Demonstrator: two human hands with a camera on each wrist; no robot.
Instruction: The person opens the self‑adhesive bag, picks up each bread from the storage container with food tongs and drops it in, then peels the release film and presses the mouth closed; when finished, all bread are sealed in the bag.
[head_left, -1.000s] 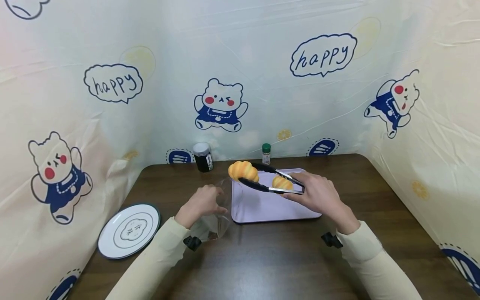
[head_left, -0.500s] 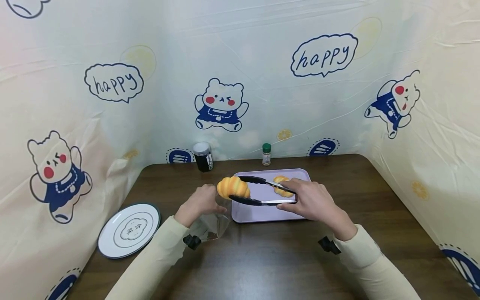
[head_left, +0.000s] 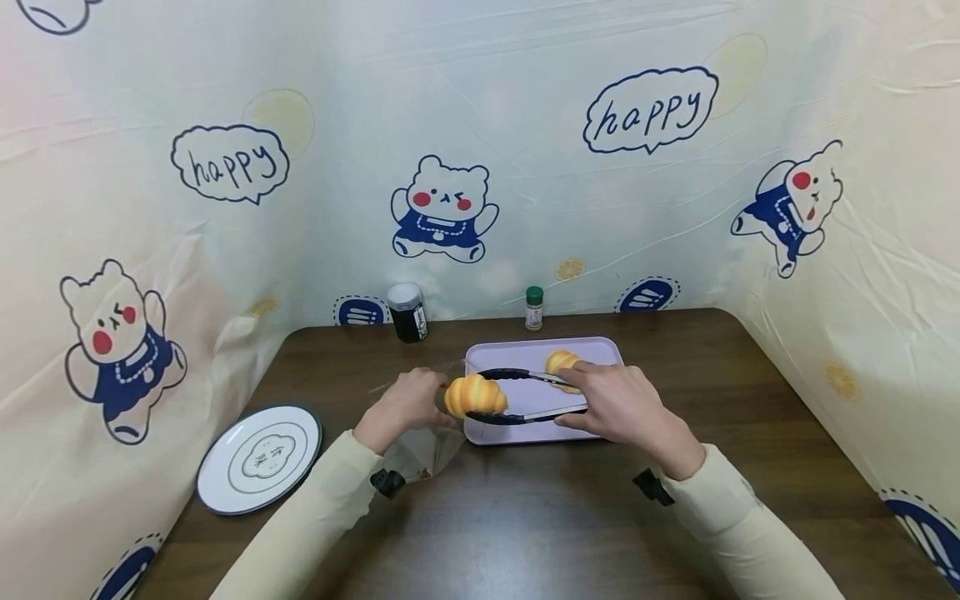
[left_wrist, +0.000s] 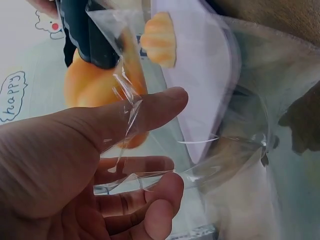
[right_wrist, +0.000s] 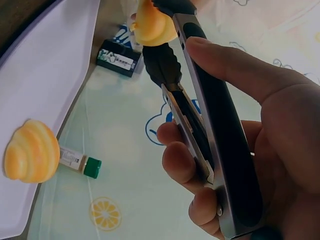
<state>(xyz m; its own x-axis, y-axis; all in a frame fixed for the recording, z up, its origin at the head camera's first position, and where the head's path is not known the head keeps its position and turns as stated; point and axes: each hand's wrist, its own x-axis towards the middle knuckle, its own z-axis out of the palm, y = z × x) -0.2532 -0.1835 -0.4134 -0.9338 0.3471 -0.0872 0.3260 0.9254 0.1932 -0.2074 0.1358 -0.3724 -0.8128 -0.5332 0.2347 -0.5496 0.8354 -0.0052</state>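
My right hand (head_left: 618, 404) grips a pair of black-tipped metal tongs (right_wrist: 212, 130), thumb on one arm and fingers on the other. Between the tong tips is a golden croissant-shaped bread (head_left: 476, 396), held over the left end of the lilac tray (head_left: 525, 429). My left hand (head_left: 408, 404) holds a clear plastic bag (left_wrist: 235, 175), its thumb spread away from its curled fingers at the bag's mouth. In the left wrist view the bread overlaps the bag's film behind the thumb. A second, similar bread (head_left: 561, 362) lies on the tray, partly hidden by the right hand.
A white plate with a dark rim (head_left: 258, 458) sits at the table's left edge. At the back stand a dark jar with a grey lid (head_left: 407, 312) and a small green-capped bottle (head_left: 534, 308). Printed cloth (head_left: 525, 208) hangs around the brown table (head_left: 540, 525).
The right hand has brought the tongs and bread toward me and down, first leftward, then slightly back right. The left hand stays nearly in place with the bag.
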